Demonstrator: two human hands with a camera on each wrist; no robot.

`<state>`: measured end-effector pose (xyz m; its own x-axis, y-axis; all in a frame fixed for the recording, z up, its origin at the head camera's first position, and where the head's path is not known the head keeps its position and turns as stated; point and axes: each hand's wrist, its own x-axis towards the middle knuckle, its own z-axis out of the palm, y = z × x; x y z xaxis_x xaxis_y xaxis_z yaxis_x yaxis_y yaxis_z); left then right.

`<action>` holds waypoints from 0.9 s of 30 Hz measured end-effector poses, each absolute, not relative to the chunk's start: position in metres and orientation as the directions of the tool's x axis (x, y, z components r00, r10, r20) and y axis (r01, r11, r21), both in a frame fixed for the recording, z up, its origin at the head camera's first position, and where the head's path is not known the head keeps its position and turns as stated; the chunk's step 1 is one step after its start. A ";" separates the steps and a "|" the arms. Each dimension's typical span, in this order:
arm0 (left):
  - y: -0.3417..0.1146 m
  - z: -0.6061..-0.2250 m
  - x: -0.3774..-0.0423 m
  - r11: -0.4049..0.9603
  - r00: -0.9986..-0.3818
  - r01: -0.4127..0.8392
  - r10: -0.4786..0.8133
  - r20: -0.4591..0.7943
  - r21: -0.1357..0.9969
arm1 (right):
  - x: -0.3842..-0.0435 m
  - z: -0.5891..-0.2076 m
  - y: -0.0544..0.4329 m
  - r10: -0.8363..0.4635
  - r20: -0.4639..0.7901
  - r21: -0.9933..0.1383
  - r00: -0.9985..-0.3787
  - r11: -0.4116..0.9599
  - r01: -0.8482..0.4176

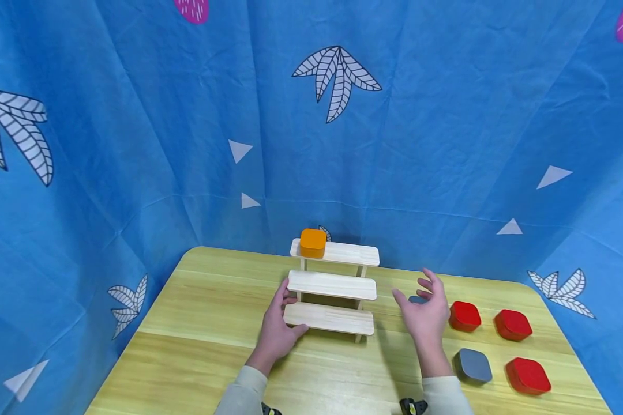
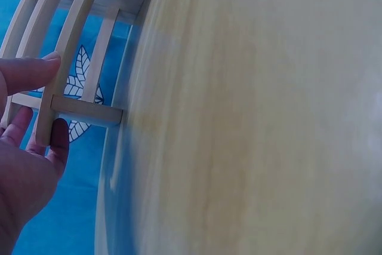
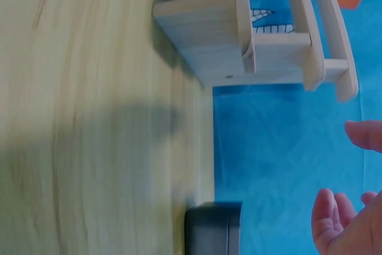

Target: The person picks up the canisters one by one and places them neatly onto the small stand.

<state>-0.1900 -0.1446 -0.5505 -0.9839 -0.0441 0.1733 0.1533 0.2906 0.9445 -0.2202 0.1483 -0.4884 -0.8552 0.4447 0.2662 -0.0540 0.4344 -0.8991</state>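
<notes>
A three-tier wooden display shelf point(image 1: 329, 318) stands on the table. My left hand point(image 1: 279, 334) holds it at the left end, with the thumb on one side of the lowest board point(image 2: 77, 31) and fingertips on the other. On the left of the top tier sits an orange rounded-square block point(image 1: 312, 243); the lower two tiers bear nothing. To the right of the shelf my right hand point(image 1: 427, 314) hovers with spread, relaxed fingers, holding nothing. A grey-blue block point(image 1: 417, 300) behind that hand is partly hidden; it also shows as a dark block point(image 3: 213, 231) in the right wrist view.
Right of my right hand lie three red rounded blocks, one nearest the hand point(image 1: 464, 316), one farther right point(image 1: 513, 325) and one in front point(image 1: 528, 376). A grey block point(image 1: 472, 366) lies beside the front one. A blue patterned curtain point(image 1: 311, 161) hangs behind the wooden table point(image 1: 197, 328).
</notes>
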 end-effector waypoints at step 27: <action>-0.145 -0.554 -0.192 0.287 -0.975 0.189 -0.059 0.214 0.939 | -0.215 -0.508 0.182 0.473 0.141 -0.875 -0.870 0.470 0.114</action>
